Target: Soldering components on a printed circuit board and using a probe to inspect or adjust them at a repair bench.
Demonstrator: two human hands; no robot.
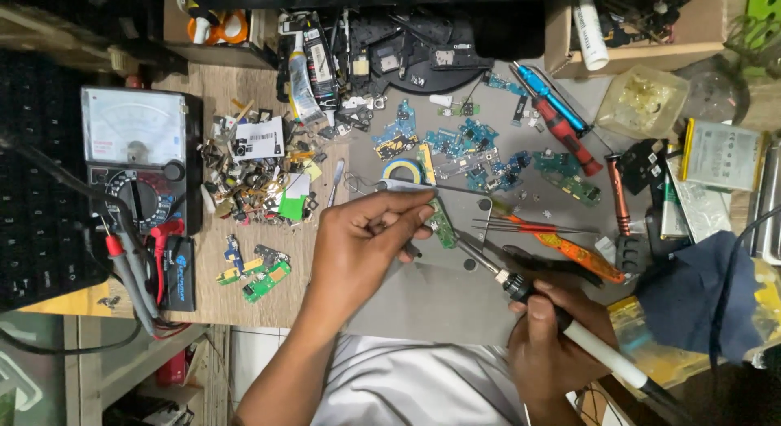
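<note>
Left hand point(362, 239) fingers clamped on tweezers point(407, 187) beside small green circuit board point(442, 222); right hand point(553, 332) fingers clamped on soldering iron point(521, 289); hot tip near fingers, burn risk; slip could shift board.

Multimeter point(142, 161) left of circuit boards point(480, 149)

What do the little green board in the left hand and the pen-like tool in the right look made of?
The small green board looks like matte resin laminate with metal contacts. The soldering iron seems to have a bare steel tip, shiny grey, a black rubbery grip and a glossy white plastic handle.
</note>
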